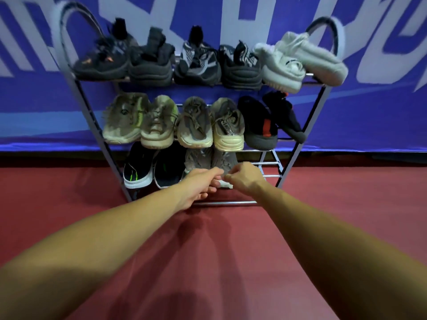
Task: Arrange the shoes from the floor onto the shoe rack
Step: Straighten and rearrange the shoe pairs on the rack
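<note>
A metal three-tier shoe rack [320, 105] stands against a blue banner. On its bottom shelf a pair of grey-brown shoes [209, 159] sits to the right of two black sneakers [138, 169] with white soles. My left hand [199, 184] has its fingers curled round the heel of the left grey-brown shoe. My right hand [245, 177] grips the heel of the right one, where a bit of white sole [226, 185] shows. Both heels are mostly hidden behind my hands.
The top shelf carries several dark sneakers [150, 63] and a white pair [300, 61]. The middle shelf holds several beige shoes [194, 122] and a black pair [261, 122]. Bare bars [269, 163] show at the bottom shelf's right end. Red floor [346, 204] lies in front.
</note>
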Demonstrator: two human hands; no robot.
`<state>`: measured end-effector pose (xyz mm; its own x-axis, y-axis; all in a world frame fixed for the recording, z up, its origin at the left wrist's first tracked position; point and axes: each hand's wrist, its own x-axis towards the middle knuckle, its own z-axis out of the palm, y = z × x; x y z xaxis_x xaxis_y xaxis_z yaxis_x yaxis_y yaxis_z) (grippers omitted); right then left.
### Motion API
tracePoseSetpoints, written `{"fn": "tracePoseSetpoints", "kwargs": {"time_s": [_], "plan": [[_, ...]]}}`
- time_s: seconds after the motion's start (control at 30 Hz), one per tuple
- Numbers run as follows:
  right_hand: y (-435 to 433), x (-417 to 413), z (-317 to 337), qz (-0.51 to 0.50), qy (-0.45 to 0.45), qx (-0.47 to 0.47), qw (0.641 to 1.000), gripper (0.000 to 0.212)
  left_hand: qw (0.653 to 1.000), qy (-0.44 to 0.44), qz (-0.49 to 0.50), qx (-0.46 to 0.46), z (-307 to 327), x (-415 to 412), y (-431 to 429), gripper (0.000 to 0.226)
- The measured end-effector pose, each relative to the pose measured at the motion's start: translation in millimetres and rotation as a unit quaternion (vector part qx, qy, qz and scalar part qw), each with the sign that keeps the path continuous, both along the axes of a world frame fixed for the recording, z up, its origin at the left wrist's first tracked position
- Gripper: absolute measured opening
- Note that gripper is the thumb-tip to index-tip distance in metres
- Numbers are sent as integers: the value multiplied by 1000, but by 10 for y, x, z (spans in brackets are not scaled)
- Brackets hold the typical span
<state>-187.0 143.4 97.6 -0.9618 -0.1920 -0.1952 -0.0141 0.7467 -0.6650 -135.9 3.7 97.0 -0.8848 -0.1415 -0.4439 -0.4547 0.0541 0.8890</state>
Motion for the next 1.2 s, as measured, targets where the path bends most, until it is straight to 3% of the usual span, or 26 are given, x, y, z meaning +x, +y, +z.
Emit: {"fn": "tracePoseSetpoints", "kwargs": {"time_s": [0.23,0.43,0.7,1.0,1.2], "plan": [[-139,204,510,17,42,18,999,24,991,58,-47,-114,515,248,-241,27],[-240,385,1070,12,100,-17,995,21,977,102,23,-187,1022,451,-560,40],[-736,596,1505,19,152,-84,985,21,971,146,191,-1,1510,469,-864,28],[-853,542,1472,29,161,-34,986,15,959,119,191,174,1670,137,-1055,60],[-977,434,1573,35,165,-34,985,14,940,116,198,251,1697,-95,-1035,55]]}}
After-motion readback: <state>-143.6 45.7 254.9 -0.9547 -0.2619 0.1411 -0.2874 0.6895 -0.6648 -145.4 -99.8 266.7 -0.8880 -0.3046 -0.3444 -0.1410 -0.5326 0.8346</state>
